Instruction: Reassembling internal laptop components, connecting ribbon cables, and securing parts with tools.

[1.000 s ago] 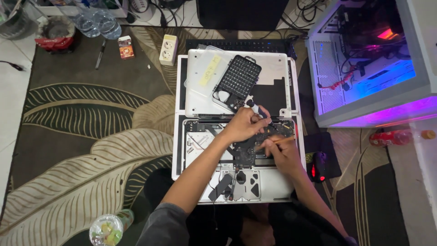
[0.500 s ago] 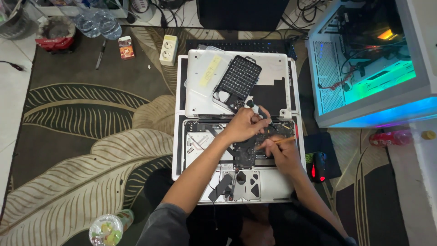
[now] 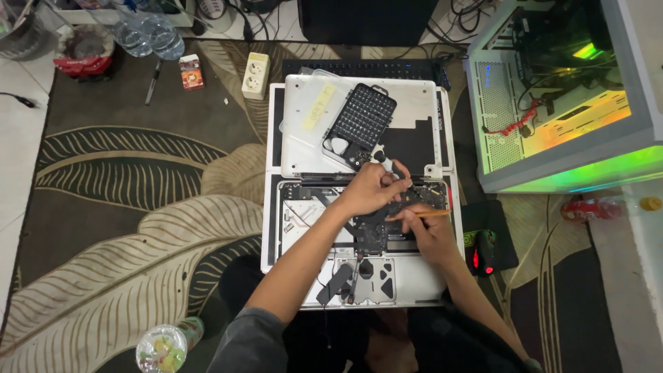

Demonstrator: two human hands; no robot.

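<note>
Left hand [image 3: 371, 188], centre of the frame: fingers curled narrowly around a small screwdriver [image 3: 389, 166] with a pale handle, its tip pointing down to the right into the machine. Right hand [image 3: 429, 233], just below and to the right: thumb and fingers pinched on a thin orange stick [image 3: 419, 215] that lies nearly level, pointing left. Both hands work over the dark circuit board [image 3: 376, 233] inside an opened silver laptop [image 3: 290, 228], which lies base-up at centre frame with its cover off. The removed bottom cover [image 3: 304, 148] lies flat just above the laptop, touching its upper edge, and carries a black screwdriver bit case [image 3: 362, 124] and a clear plastic lid [image 3: 312, 110]. A black keyboard [image 3: 373, 68] sits above the cover. At upper right stands a white computer case [image 3: 552, 103], lit green inside. A white power socket block [image 3: 255, 74] lies at upper centre-left, on a leaf-patterned carpet [image 3: 138, 207]. A plastic bottle [image 3: 162, 345] lies at lower left.
</note>
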